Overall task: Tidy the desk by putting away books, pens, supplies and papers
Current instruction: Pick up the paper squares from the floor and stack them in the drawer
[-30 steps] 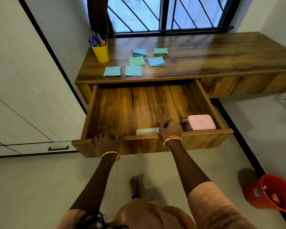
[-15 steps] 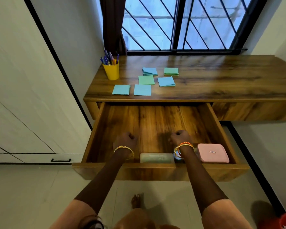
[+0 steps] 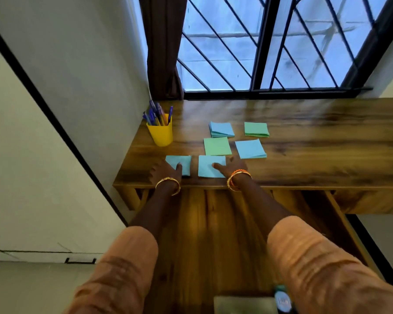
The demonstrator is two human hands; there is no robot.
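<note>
Wooden drawer stands pulled open beneath the desk, both forearms reaching across it; a pale case lies at its near end, partly cut off by the frame. Left hand rests on the left blue note pad at the desk's front edge, thumb laid on the paper; whether its fingers curl under cannot be told. Right hand lies flat on the adjacent blue pad, index finger extended, holding nothing. Beyond lie four more pads, green, blue, blue and green. Yellow pen cup stands far left. Step in hand, as judged: gathering the papers. Next move likely calls for sliding each pad over the edge to pinch it, then stacking.
</note>
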